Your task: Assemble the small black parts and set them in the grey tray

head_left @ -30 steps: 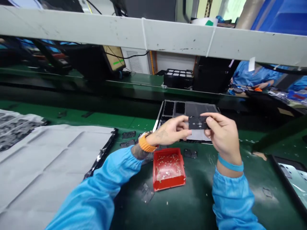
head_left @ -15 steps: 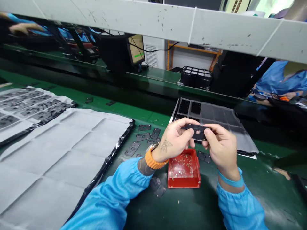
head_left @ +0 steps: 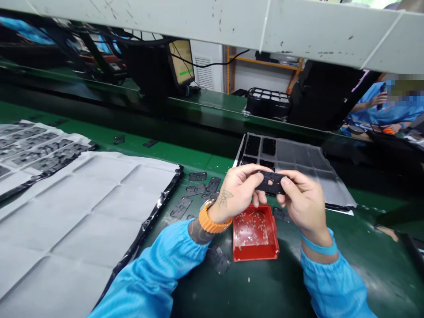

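Between my two hands is a flat black plastic plate with a rectangular cut-out, held level above the table. My left hand pinches its left end, thumb on the face and fingers behind. At the right end, my right hand grips it the same way. Directly below stands a red bin with many tiny pale pieces scattered on its bottom. Several similar black plates lie loose left of my hands, another plate lies right of the bin, and more plates rest by my left sleeve.
A large white divided tray covers the left side, with a second tray of black parts beyond it. Behind my hands lies a grey compartment tray with black pieces. A shelf beam crosses above. A co-worker's blue sleeve shows at right.
The black plate stays between both hands, its face tilted slightly differently. The view has shifted a little. The co-worker at right has raised a hand holding something dark.
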`<state>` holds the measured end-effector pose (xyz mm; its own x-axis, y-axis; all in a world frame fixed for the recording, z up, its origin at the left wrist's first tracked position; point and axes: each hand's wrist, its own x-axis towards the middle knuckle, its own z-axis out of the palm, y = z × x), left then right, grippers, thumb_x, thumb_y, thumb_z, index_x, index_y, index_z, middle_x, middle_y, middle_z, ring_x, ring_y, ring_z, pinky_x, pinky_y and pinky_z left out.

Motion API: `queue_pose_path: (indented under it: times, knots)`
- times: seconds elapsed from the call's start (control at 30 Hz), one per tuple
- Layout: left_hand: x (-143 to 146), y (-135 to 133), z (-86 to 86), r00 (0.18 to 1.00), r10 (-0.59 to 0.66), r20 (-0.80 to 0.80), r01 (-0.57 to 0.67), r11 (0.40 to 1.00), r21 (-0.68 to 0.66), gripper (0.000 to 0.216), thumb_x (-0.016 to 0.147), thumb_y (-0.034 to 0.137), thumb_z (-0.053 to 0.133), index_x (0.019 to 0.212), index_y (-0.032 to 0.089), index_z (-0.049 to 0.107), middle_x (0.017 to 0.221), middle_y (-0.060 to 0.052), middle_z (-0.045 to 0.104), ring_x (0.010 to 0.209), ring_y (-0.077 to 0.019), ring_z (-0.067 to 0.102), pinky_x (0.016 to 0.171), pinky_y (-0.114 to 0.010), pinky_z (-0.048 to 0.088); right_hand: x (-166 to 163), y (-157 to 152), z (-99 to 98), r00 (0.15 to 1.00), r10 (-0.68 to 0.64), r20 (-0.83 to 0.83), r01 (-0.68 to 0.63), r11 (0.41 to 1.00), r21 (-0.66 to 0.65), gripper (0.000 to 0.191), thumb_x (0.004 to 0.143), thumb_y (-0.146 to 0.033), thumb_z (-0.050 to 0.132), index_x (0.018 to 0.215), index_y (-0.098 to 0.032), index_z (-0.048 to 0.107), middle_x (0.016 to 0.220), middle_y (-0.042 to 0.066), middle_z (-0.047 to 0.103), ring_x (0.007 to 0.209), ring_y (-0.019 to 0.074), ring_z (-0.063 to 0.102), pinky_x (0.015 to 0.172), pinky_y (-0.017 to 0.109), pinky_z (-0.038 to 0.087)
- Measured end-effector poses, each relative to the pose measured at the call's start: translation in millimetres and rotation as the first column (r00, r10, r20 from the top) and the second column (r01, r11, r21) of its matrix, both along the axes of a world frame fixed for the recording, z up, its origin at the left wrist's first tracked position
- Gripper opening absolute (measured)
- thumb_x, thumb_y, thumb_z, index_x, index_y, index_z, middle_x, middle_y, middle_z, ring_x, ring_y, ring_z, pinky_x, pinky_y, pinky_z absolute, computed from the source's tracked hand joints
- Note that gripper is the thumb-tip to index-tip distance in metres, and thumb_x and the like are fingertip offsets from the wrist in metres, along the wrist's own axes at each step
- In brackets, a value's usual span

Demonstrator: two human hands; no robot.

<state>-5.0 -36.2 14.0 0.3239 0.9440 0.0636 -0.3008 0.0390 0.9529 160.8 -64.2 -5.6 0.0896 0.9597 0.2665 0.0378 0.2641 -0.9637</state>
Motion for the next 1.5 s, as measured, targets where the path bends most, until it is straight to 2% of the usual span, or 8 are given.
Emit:
queue_pose_path:
  times: [0.13,0.47,0.7,0.87,0.97,1.07,1.23,1.5]
  knots:
    - [0,2,-3.1,0.999,0.033,0.005,-0.033,0.999,0.007,0.026,0.076,0.034,0.067,0.09,0.012,0.072,0.051,0.002,0.063,0.036,-0.0112,0.057,0.032,-0.018,0.042,0,0,0.3,0.997,0.058,-0.05,-0.059,0.998,-0.022,0.019,0.09,-0.033,0.068,0.1,-0.019,0.076,0.066,0.0,0.067,0.048,0.0117,0.058,0.046,0.024,0.049]
    - [-2,-1,-6.9,0.995,0.073,-0.063,-0.068,0.994,0.085,0.026,0.084,0.035,0.066,0.094,0.012,0.074,0.048,0.002,0.062,0.035,-0.0111,0.057,0.034,-0.017,0.042,-7,5,-5.6,0.991,-0.005,-0.133,-0.002,0.999,-0.054,0.018,0.089,-0.035,0.068,0.09,-0.017,0.074,0.057,-0.001,0.064,0.043,0.0104,0.055,0.041,0.02,0.041]
    - [5,-2,-17.3,0.997,0.067,0.04,-0.073,0.976,0.204,0.044,0.085,0.036,0.073,0.123,0.015,0.062,0.065,0.004,0.063,0.049,-0.0099,0.061,0.046,-0.018,0.048,-14,7,-4.8,0.97,0.01,-0.241,-0.026,0.997,-0.066,0.025,0.09,-0.041,0.066,0.095,-0.017,0.072,0.05,-0.004,0.059,0.041,0.0114,0.053,0.04,0.022,0.042]
    - [1,-1,-13.9,0.917,0.31,-0.252,-0.17,0.873,0.456,0.016,0.089,0.024,0.062,0.1,0.017,0.071,0.074,0.0,0.07,0.057,-0.0112,0.063,0.055,-0.022,0.051,-2,4,6.1,0.989,0.025,0.148,-0.021,0.999,-0.029,0.024,0.085,-0.038,0.07,0.099,-0.018,0.074,0.071,0.002,0.071,0.056,0.0149,0.064,0.054,0.028,0.054]
    - [-4,2,-9.8,0.855,0.386,-0.346,-0.113,0.79,0.603,0.018,0.089,0.021,0.057,0.094,0.018,0.074,0.088,-0.004,0.078,0.077,-0.0173,0.072,0.071,-0.027,0.056,6,0,13.9,0.901,-0.009,0.434,0.001,1.0,0.019,0.015,0.087,-0.03,0.065,0.089,-0.019,0.074,0.076,0.003,0.074,0.063,0.0158,0.065,0.059,0.028,0.052]
    - [-6,4,-9.5,0.831,0.403,-0.384,-0.05,0.741,0.67,0.019,0.089,0.022,0.057,0.091,0.017,0.075,0.089,-0.005,0.079,0.079,-0.0183,0.072,0.073,-0.029,0.055,10,-3,20.2,0.777,0.073,0.625,-0.084,0.996,-0.012,0.016,0.09,-0.026,0.059,0.08,-0.019,0.07,0.068,0.0,0.068,0.058,0.013,0.057,0.058,0.027,0.044]
    - [-6,5,-10.9,0.795,0.38,-0.473,0.062,0.724,0.687,0.021,0.094,0.024,0.054,0.084,0.017,0.071,0.083,-0.004,0.076,0.074,-0.0169,0.069,0.073,-0.029,0.053,9,-3,24.3,0.666,0.161,0.729,-0.185,0.982,-0.047,0.018,0.087,-0.02,0.054,0.069,-0.02,0.058,0.054,-0.006,0.048,0.051,0.0093,0.038,0.055,0.026,0.032]
    - [-13,7,-6.9,0.742,0.367,-0.561,0.178,0.699,0.693,0.029,0.095,0.024,0.051,0.068,0.02,0.058,0.066,0.0,0.062,0.067,-0.0149,0.061,0.074,-0.028,0.05,8,-2,22.0,0.656,0.225,0.721,-0.255,0.964,-0.069,0.016,0.082,-0.018,0.051,0.066,-0.021,0.049,0.057,-0.006,0.043,0.053,0.0088,0.034,0.054,0.024,0.03]
